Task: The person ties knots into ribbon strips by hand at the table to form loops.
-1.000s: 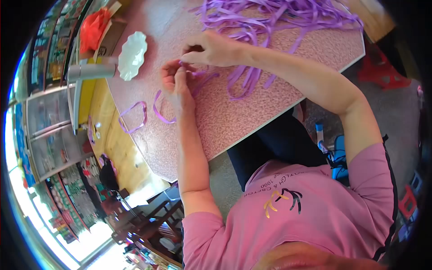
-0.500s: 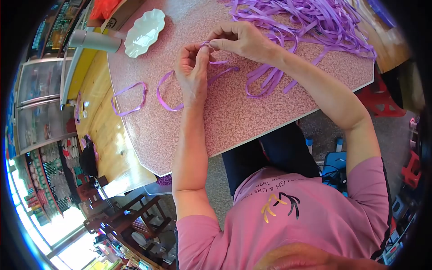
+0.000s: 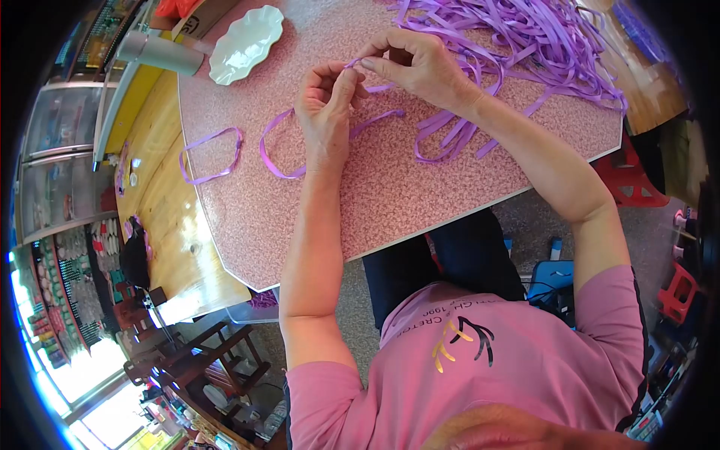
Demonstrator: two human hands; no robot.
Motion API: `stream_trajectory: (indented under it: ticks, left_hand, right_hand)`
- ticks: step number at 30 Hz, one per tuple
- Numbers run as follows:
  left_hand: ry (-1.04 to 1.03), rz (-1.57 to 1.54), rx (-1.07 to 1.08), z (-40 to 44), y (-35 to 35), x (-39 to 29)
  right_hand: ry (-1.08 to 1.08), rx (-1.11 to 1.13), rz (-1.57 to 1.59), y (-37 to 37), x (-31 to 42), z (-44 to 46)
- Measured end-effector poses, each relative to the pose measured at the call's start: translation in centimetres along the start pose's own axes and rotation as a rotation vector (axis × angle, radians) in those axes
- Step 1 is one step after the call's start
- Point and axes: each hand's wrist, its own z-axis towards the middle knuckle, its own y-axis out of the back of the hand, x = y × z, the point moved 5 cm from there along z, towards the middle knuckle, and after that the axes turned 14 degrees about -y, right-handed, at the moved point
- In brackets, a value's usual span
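My left hand [image 3: 328,105] is closed in a pinch on a purple ribbon [image 3: 279,166], which loops out below it onto the pink speckled table. Just to its right, my right hand [image 3: 420,66] pinches the same ribbon between thumb and forefinger. The fingertips of both hands nearly meet there, and what the ribbon does between them is too small to make out. A free ribbon end lies to the right of my left wrist. Left of my hands rests a separate purple ribbon loop [image 3: 211,178], with a small knot on its right side.
A big tangled pile of purple ribbons [image 3: 517,45] covers the table's far right. A white scalloped dish [image 3: 246,45] sits at the far left, beside a grey cylindrical bottle [image 3: 159,54] and a cardboard box [image 3: 206,18]. A wooden surface [image 3: 169,217] adjoins the table's left edge.
My hands have shifted slightly and the fingertips have drawn a little apart, with the ribbon still pinched in both. The camera view has tilted a little.
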Motion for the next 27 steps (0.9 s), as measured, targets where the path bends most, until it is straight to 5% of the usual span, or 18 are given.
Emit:
stream_trajectory:
  ticks: [13,18,27]
  left_hand:
    - [-0.034,-0.011,-0.019,0.2,0.2,-0.2]
    - [-0.04,-0.111,-0.079,0.4,1.1,0.2]
    - [-0.053,-0.136,-0.084,0.6,1.3,-0.1]
  right_hand:
    - [-0.019,0.133,0.139,-0.7,-1.0,0.4]
    - [-0.338,0.368,0.32,-0.9,-0.4,0.0]
    - [-0.466,0.495,0.317,-1.3,-1.3,-0.2]
